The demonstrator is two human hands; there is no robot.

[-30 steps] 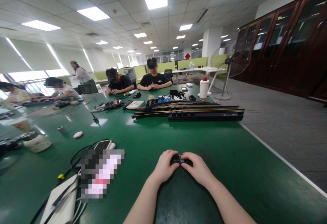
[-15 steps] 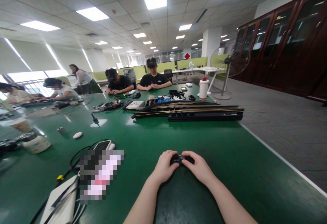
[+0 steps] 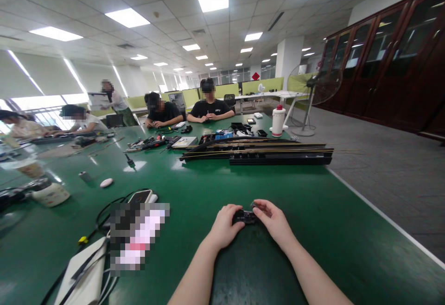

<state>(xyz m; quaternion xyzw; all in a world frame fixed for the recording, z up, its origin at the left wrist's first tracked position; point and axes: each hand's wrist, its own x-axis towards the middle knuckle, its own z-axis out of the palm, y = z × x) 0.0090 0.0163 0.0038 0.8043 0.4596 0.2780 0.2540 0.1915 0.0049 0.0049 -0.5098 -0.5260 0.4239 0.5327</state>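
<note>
- White patterned jar [image 3: 51,195] at the left edge of the frame, on the green table [image 3: 194,189].
- Lower left, a flat white box [image 3: 85,291] has dark cables lying across it, with a yellow plug [image 3: 82,240] just above.
- Left of centre, a small pale oval piece [image 3: 106,182] lies apart from everything else.
- Lower centre, the left hand [image 3: 227,221] has its grip closed on the left end of a dark part [image 3: 246,217], which is near the tabletop; fingers hide that end.
- Right beside it, the right hand [image 3: 272,216] is raised a little, thumb and fingertips pinching a small dark piece [image 3: 254,205] too small to identify, just above the part's right end.
- Beyond the hands, at mid-frame, black rails [image 3: 281,161] lie across the table with thin golden rods [image 3: 264,151] along them.
- Right of centre, behind the rails, a white bottle [image 3: 277,123] with a red cap stands upright.
- Upper right, dark reddish wooden cabinets [image 3: 377,75] with glass panes line the wall.
</note>
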